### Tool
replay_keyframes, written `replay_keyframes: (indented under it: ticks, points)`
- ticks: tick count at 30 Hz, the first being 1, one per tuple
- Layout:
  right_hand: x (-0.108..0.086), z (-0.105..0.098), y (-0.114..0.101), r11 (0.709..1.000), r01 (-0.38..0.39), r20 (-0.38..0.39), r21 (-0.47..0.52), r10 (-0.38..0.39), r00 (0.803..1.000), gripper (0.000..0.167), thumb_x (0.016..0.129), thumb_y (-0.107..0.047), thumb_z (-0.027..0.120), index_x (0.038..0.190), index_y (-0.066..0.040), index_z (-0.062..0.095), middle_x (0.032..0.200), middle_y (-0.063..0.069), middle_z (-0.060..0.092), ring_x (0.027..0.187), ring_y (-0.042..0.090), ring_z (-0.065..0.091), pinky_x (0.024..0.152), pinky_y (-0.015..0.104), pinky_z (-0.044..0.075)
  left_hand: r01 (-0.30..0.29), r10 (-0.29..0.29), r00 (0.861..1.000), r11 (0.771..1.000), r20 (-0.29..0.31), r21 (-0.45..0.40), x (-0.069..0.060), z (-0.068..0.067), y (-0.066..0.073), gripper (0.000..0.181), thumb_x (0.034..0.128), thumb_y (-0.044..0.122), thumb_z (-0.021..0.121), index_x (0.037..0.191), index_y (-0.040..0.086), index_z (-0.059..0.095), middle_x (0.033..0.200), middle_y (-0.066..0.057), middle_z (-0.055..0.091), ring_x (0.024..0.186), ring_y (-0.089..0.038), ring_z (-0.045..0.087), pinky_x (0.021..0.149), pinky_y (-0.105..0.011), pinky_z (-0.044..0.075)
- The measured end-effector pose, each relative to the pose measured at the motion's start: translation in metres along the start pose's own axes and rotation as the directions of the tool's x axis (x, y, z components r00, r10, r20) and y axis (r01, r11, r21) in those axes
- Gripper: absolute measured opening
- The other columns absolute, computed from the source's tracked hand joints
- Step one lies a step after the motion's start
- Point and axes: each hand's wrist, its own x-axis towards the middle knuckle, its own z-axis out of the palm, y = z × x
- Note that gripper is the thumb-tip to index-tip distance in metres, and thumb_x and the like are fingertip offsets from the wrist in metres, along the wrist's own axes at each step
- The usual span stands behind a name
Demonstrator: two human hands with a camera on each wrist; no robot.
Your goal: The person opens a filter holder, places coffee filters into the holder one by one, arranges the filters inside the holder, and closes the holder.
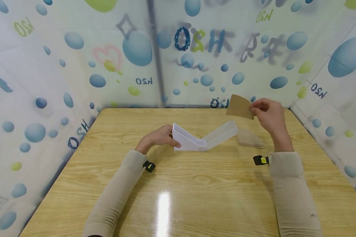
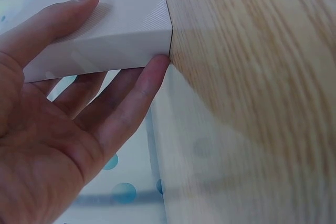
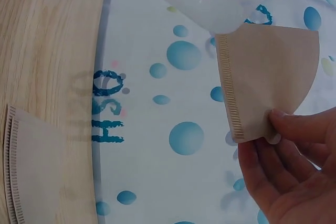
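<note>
The filter [image 1: 239,107] is held up near the stack [image 1: 249,139] on the bench [image 1: 210,184], pinched by the right hand [image 1: 270,115], the box [image 1: 186,141] being gripped by the part-closed left hand [image 1: 160,136]; creasing could be caused by overtight pinching.

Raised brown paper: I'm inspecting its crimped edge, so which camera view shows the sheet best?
The right wrist view: the raised brown paper appears large there, its crimped edge distinct. The head view shows the sheet smaller, without discernible crimps; the left wrist view doesn't show it.
</note>
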Motion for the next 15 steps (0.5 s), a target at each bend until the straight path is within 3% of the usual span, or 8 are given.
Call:
replay_keyframes:
  ticks: [15]
  points:
    - [-0.006,0.007,-0.019,0.995,0.095,-0.016,0.020,-0.094,0.995,0.013,0.098,-0.012,0.070,0.103,-0.002,0.077,0.081,-0.028,0.066,0.077,-0.007,0.061,0.071,0.009,0.048,0.009,-0.009,1.000,1.000,-0.006,0.017,0.001,0.000,-0.001,0.042,0.0870,0.008,0.081,0.127,0.004,0.066,0.125,-0.015,0.072,0.106,-0.024,0.070,0.083,-0.032,0.056]
